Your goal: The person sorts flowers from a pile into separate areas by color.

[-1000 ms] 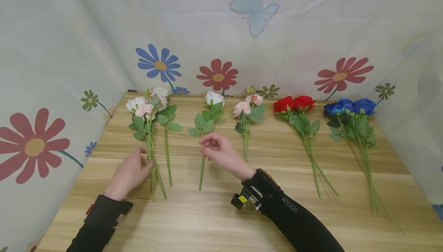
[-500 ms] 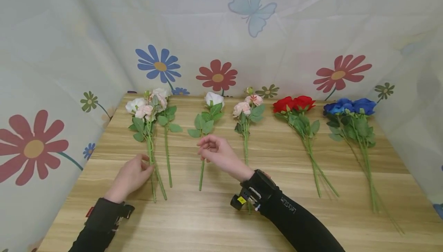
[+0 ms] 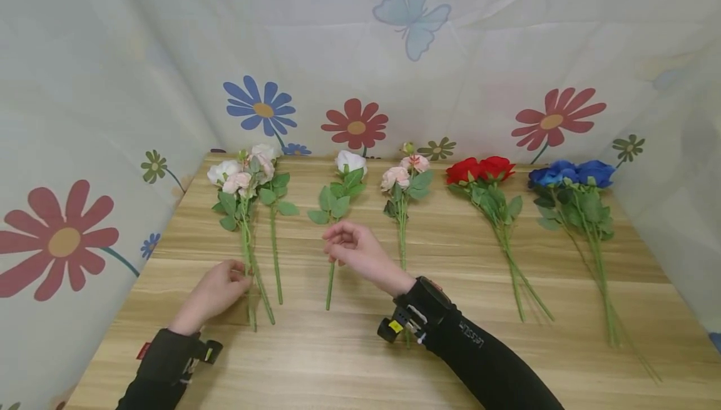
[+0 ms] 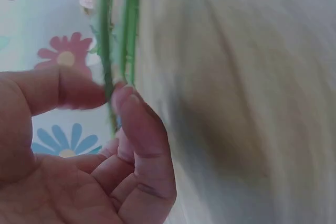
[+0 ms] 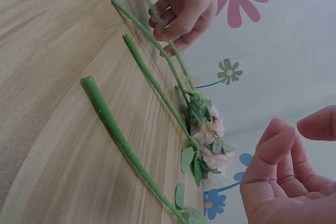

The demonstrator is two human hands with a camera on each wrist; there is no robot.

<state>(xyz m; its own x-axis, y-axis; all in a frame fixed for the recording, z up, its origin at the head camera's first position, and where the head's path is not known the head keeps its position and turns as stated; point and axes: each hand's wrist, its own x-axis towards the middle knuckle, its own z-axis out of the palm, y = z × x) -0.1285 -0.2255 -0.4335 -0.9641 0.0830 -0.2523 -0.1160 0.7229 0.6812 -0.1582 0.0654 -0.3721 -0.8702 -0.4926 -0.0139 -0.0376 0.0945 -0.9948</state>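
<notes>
At the left of the table lies a cluster of white roses (image 3: 223, 171) and a pink rose spray (image 3: 236, 182) with leafy green stems. My left hand (image 3: 211, 294) pinches a green flower stem (image 4: 105, 35) of this cluster between thumb and fingers; which bloom it belongs to cannot be told. Over the stem of a single white rose (image 3: 350, 163) in the middle hovers my right hand (image 3: 363, 255). Its fingers are loosely bent and nothing is between them in the right wrist view, where the thumb stands apart from the fingertips.
Right of the single white rose lie a pink rose spray (image 3: 395, 178), red roses (image 3: 479, 169) and blue roses (image 3: 571, 173), with stems pointing toward me. The wooden table (image 3: 450, 372) ends at a flower-printed cloth (image 3: 479, 53) behind and at the sides.
My left hand has slid a little toward the near edge along the stems. The right hand stays almost where it was, and the flowers have barely shifted.
</notes>
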